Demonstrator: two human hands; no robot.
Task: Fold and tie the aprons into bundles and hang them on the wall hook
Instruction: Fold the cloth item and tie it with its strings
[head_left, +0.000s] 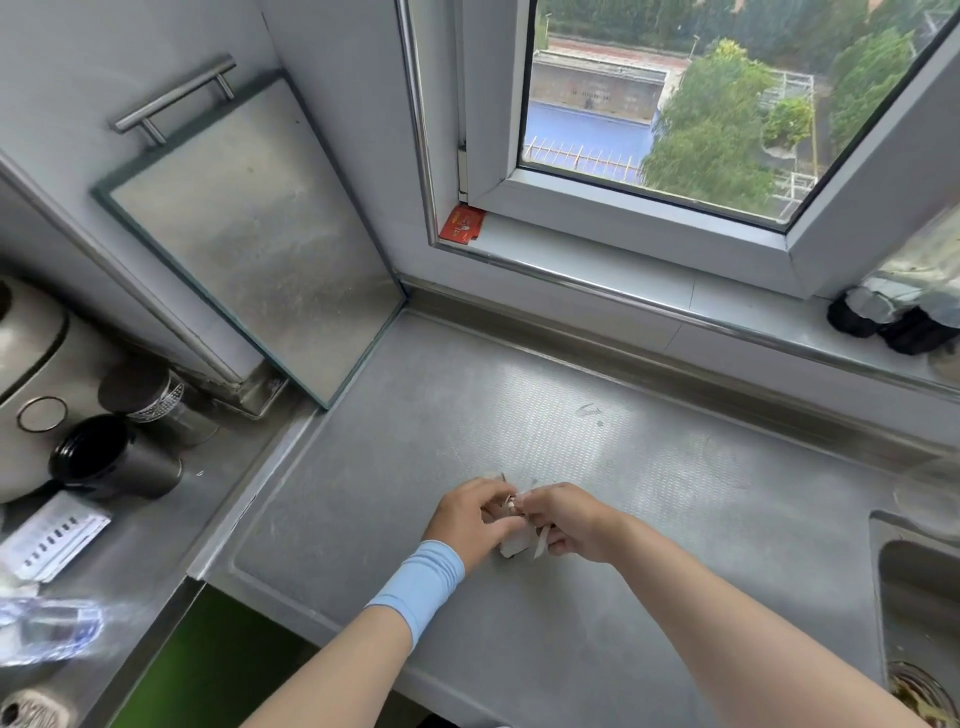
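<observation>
A small pale apron bundle (514, 545) lies on the steel counter (597, 467), mostly covered by both hands. My left hand (467, 514), with a light blue wristband, grips its left side. My right hand (563, 519) pinches the thin whitish strings at the top and right of the bundle. One strap end hangs down below my right hand. No wall hook shows in this view.
A glass board with a metal handle (249, 228) leans against the left wall. Dark jars (114, 462) and a cooker stand at the left. A sink (919, 597) is at the right edge. Black objects (883, 317) sit on the window sill.
</observation>
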